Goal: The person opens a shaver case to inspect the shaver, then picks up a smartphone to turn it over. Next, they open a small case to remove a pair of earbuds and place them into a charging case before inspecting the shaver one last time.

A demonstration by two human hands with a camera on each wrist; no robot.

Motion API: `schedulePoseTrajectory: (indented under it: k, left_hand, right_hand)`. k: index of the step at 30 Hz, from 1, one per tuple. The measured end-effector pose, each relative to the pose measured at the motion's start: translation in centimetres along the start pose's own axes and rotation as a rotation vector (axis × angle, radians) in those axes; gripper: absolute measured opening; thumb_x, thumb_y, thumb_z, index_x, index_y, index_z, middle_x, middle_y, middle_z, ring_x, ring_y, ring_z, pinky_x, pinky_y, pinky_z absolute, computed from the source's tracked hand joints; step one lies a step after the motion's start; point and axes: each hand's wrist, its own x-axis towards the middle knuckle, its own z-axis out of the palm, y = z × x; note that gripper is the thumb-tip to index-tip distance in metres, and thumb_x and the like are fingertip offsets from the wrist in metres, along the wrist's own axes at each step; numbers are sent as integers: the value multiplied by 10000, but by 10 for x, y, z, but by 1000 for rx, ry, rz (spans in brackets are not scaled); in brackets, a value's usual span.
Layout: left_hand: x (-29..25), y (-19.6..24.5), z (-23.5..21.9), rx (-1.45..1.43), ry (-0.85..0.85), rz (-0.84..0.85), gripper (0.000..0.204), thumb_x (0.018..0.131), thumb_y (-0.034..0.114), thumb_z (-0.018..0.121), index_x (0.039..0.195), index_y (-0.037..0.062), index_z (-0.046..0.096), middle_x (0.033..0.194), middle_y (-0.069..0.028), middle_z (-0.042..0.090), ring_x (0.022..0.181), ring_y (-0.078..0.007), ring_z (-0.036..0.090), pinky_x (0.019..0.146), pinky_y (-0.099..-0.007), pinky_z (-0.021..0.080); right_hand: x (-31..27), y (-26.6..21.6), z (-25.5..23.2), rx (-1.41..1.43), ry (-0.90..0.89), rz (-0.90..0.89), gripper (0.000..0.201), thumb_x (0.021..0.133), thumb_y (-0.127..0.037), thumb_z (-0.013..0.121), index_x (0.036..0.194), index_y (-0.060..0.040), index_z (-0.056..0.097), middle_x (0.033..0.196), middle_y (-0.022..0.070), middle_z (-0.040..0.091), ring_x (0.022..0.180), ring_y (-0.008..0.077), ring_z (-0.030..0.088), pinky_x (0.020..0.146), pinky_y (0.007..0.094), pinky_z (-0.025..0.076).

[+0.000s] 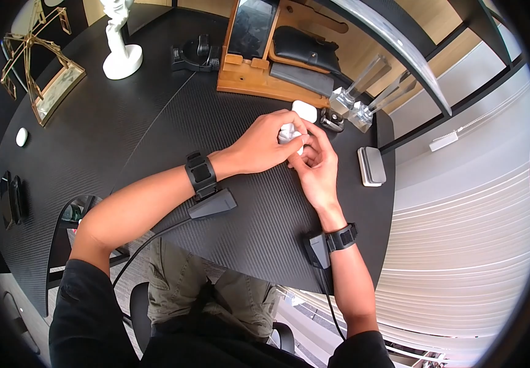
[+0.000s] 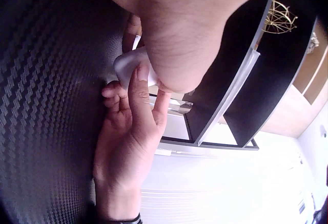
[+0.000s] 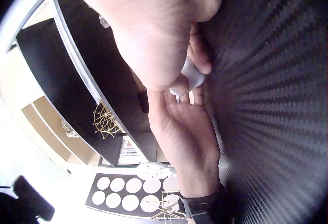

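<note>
Both hands meet over the right part of the dark desk, around a small white rounded thing (image 1: 287, 133) with a smooth surface; I cannot tell its kind. My left hand (image 1: 260, 142) grips it from the left, fingers bent over its far side. From the right, my right hand (image 1: 319, 175) pinches it, its thumb lying along the white surface (image 2: 128, 66) in the left wrist view. Parts of it are hidden behind the fingers; its pale side (image 3: 192, 75) shows between the hands in the right wrist view. Just beyond the hands lies a white rounded case (image 1: 305, 111).
A wooden stand (image 1: 240, 76) with a phone and a black pouch (image 1: 305, 50) stands at the back. Clear blocks (image 1: 360, 115) and a grey-and-white box (image 1: 371, 167) are to the right. A white figurine (image 1: 122, 61) and a metal-framed model (image 1: 59, 92) stand at the left.
</note>
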Motion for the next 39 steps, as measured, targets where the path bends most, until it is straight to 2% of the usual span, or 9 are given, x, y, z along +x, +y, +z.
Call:
schedulePoseTrajectory:
  k: [18, 20, 39]
  left_hand:
    - [0, 2, 0, 4, -10, -26, 175, 957, 158, 666, 1035, 6, 627, 989, -89, 662, 886, -165, 634, 800, -336, 511]
    - [0, 1, 1, -1, -8, -25, 174, 956, 156, 666, 1034, 5, 625, 989, -90, 663, 886, -164, 636, 799, -336, 513]
    - [0, -3, 1, 36, -3, 27, 180, 962, 169, 659, 1042, 12, 623, 979, -101, 672, 879, -171, 649, 784, -338, 519]
  right_hand:
    - [0, 1, 0, 4, -1, 5, 568, 869, 120, 658, 1399, -34, 522, 1041, 60, 668, 713, 25, 583, 643, 179, 491]
    - [-1, -5, -1, -33, -28, 32, 567, 895, 130, 615, 1428, -17, 486, 1019, 37, 621, 773, 63, 601, 694, 219, 524]
    - [0, -2, -2, -64, -37, 33, 553, 906, 106, 619, 1427, -13, 476, 1044, 44, 624, 778, 64, 599, 699, 226, 526]
